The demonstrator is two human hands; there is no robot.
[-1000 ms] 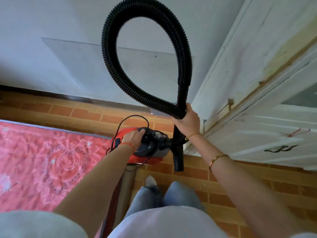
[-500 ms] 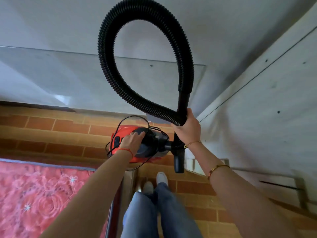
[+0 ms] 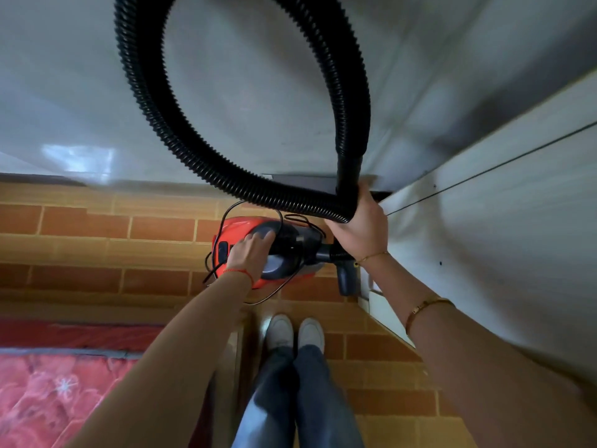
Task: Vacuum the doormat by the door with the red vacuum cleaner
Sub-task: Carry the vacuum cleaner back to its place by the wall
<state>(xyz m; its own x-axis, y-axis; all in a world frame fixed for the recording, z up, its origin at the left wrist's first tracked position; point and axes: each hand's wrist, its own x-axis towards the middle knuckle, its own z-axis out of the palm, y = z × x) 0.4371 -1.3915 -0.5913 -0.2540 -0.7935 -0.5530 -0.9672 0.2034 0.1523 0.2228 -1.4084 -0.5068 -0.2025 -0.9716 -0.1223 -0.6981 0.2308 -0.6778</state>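
While the small red-and-grey canister vacuum cleaner (image 3: 258, 250) hung above the brick-pattern tiled floor (image 3: 97, 253), the scene read as follows.

Step in hand: carrying, by my reading; the machine was held up w/ both hands and no suction work had begun.

Left hand: the left hand (image 3: 250, 257) was curled over the dark grey top handle of the red body, fingers wrapped round it, bearing the weight.

Right hand: the right hand (image 3: 363, 226) was closed round the black ribbed plastic hose (image 3: 155, 101) where its two ends crossed, gripping both runs together; the hose looped high in front of the pale wall (image 3: 242, 76).

Nozzle: a short dark grey nozzle (image 3: 345, 279) pointed down, just beside the white door (image 3: 500, 221) at right.

Cord: a thin black power cord (image 3: 226, 218) trailed loose round the body; its plug was not visible.

Doormat: the red-pink floral-patterned doormat (image 3: 58, 392) lay on the floor at lower left, well apart from the nozzle, beside the person's white shoes (image 3: 295, 331) and jeans.

Next move, est.: set the vac down near the mat, free the hose loop, find power for the cord, then bring the nozzle to the mat's surface.

Risk: the loose cord could snag underfoot.
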